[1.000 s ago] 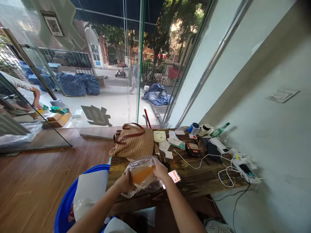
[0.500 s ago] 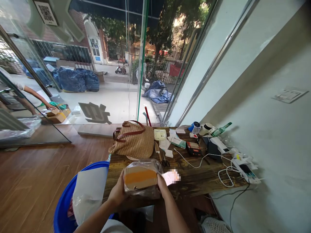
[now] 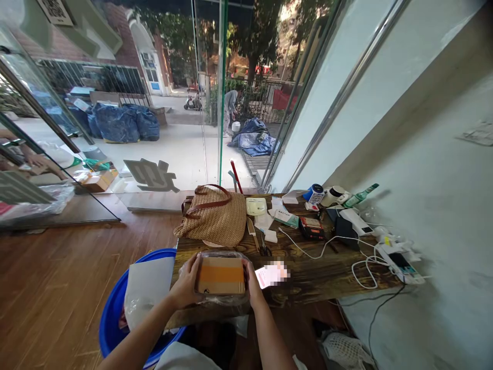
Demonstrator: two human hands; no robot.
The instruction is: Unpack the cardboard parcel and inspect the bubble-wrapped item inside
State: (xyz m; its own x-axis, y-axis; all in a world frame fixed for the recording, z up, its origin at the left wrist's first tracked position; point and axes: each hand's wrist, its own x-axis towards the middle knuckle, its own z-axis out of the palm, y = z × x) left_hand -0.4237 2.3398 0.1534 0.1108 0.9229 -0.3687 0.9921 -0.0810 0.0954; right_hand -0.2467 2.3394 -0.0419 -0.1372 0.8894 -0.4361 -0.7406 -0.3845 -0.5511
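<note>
Head view shows the left hand (image 3: pixel 184 283) and right hand (image 3: pixel 252 280) clasping a cardboard box (image 3: pixel 221 275) wrapped in a clear plastic bag (image 3: pixel 223 303), one hand on each short side, so it rests level at the near edge of the wooden surface (image 3: pixel 308 277). At 12 o'clock from the box lies a woven handbag (image 3: pixel 213 218); at 9 o'clock stands a blue tub (image 3: pixel 111 313); a blurred slip (image 3: pixel 271 274) lies at 3 o'clock.
</note>
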